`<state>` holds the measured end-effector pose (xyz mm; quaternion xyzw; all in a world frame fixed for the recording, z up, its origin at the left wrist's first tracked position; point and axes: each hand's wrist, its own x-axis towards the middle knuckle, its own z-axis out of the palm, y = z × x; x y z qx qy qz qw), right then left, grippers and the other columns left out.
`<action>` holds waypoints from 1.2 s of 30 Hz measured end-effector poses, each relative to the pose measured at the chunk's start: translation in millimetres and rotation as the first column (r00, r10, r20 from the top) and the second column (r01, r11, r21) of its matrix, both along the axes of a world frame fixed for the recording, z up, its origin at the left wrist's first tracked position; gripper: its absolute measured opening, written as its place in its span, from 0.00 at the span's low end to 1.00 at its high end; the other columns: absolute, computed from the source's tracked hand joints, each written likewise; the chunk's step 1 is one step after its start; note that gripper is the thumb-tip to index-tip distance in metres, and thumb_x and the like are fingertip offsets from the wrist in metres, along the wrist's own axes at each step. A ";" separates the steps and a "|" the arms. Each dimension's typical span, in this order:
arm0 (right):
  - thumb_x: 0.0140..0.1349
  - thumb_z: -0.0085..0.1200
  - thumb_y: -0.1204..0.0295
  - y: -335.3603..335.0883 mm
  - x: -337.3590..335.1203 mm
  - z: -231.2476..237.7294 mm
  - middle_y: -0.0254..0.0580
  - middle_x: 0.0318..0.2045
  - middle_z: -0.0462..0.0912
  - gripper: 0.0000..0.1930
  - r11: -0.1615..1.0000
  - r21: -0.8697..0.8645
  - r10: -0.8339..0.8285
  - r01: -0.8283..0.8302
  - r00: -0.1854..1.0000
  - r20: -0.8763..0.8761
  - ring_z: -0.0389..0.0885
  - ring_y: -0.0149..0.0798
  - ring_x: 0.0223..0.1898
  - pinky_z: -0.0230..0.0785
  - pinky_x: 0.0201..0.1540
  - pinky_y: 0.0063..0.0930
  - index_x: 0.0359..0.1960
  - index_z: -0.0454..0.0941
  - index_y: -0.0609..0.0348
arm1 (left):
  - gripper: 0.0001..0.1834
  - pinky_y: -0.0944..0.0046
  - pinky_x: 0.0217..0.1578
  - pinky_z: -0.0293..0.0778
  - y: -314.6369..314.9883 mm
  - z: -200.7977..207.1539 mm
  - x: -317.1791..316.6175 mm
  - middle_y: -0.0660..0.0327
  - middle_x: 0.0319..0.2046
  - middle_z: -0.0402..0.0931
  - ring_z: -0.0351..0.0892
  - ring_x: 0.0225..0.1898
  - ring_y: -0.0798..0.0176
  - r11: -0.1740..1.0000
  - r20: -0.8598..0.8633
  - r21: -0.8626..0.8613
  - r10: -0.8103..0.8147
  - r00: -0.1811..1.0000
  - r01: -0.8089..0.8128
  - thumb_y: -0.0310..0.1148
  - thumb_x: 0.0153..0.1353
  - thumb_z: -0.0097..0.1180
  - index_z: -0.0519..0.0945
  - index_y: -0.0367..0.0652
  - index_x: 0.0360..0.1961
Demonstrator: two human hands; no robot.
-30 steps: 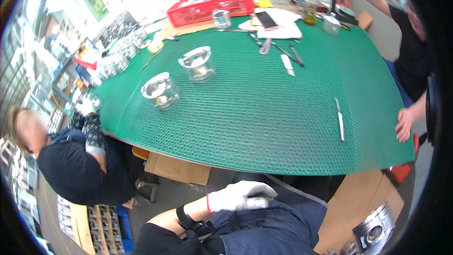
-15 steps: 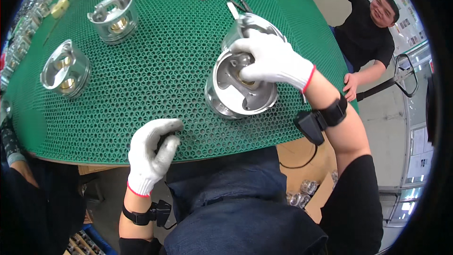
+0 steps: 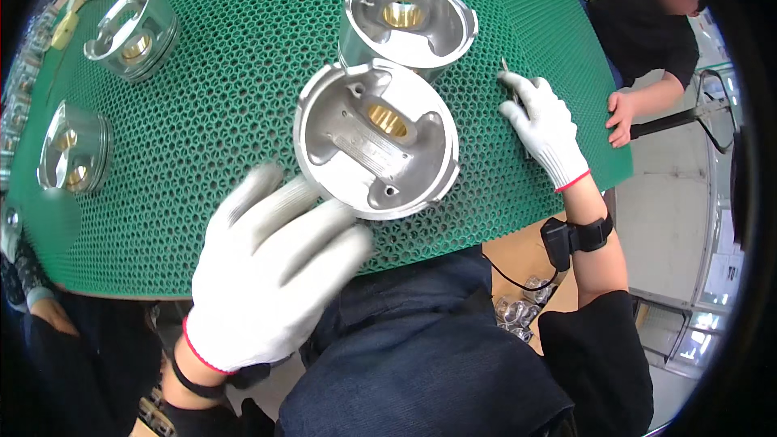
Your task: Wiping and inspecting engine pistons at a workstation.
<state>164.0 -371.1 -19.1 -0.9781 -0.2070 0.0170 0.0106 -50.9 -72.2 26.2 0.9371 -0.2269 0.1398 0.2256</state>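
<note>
A silver metal piston (image 3: 336, 174) lies on the green mat before me, its hollow side up and a brass-coloured bushing (image 3: 388, 120) showing inside. Spread and slightly blurred, the fingers of my white-gloved left hand (image 3: 271, 263) are at its near left rim; whether they touch it I cannot tell. Right of the pistons, my white-gloved right hand (image 3: 544, 123) is low over the mat, thumb and forefinger apart. Beside those fingertips shows the thin tip of a slim tool (image 3: 504, 65), mostly hidden under the hand. A second piston (image 3: 356, 40) stands just behind the first.
Two more pistons (image 3: 166, 24) (image 3: 97, 150) stand on the left of the mat (image 3: 218, 121). A co-worker's hand (image 3: 622, 120) rests at the right table edge. Another person's arm (image 3: 50, 311) is at the left. More metal parts (image 3: 518, 311) sit in a carton below the table.
My right hand has let go of the near piston and moved right to the slim tool. My left hand has risen, opened and come toward the piston. The view has shifted.
</note>
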 end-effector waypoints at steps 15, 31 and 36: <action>0.63 0.40 0.79 -36.6 -77.8 -2.1 0.47 0.40 0.78 0.20 0.465 0.873 0.278 0.148 0.911 -0.303 0.75 0.26 0.20 0.64 0.19 0.15 0.58 0.69 0.66 | 0.24 0.64 0.43 0.78 -31.8 -93.2 -66.1 0.57 0.41 0.79 0.81 0.44 0.63 0.334 -0.424 -0.557 0.672 0.607 -0.760 0.23 0.49 0.65 0.74 0.38 0.49; 0.65 0.53 0.62 -15.9 -104.2 -31.0 0.44 0.19 0.74 0.23 0.146 0.749 0.685 0.646 0.481 -0.548 0.67 0.28 0.11 0.60 0.11 0.17 0.55 0.69 0.67 | 0.28 0.62 0.46 0.76 -13.2 -25.7 -65.4 0.53 0.44 0.80 0.81 0.45 0.62 0.181 -0.650 -0.712 0.194 0.735 -0.678 0.40 0.56 0.61 0.73 0.34 0.55; 0.66 0.53 0.62 -15.2 -102.3 -30.6 0.43 0.17 0.72 0.22 0.099 0.736 0.732 0.670 0.451 -0.510 0.66 0.28 0.11 0.58 0.10 0.18 0.54 0.70 0.67 | 0.34 0.61 0.51 0.74 -10.6 -53.6 -70.6 0.50 0.49 0.76 0.78 0.48 0.59 -0.348 -0.482 -0.864 0.371 0.793 -0.363 0.53 0.68 0.40 0.63 0.31 0.61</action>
